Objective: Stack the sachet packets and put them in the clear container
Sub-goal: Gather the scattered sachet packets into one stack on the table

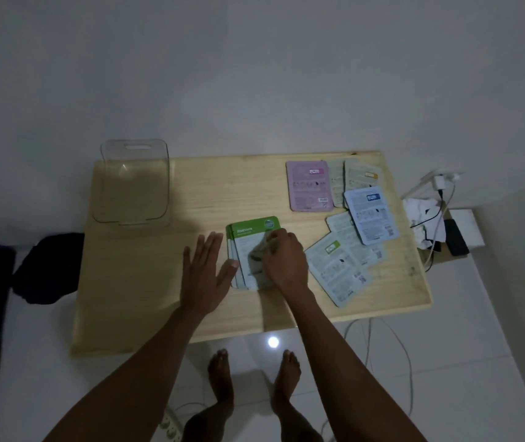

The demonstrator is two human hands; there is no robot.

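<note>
A small stack of green and white sachet packets (248, 237) lies near the middle of the wooden table (146, 282). My right hand (285, 261) rests on top of the stack, fingers curled against the top packet. My left hand (205, 272) is flat and open beside the stack, its thumb touching the stack's left edge. The clear container (133, 183) stands empty at the table's far left corner. Loose packets lie to the right: a pink one (309, 185), a blue one (371, 215), and several pale green and white ones (339, 269).
Right of the table are a charger, cables, a dark phone (455, 237) and crumpled white cloth (420, 215). Dark fabric (47, 269) lies on the floor at the left. My bare feet (251, 381) stand on the white tiles near a power strip (170, 425).
</note>
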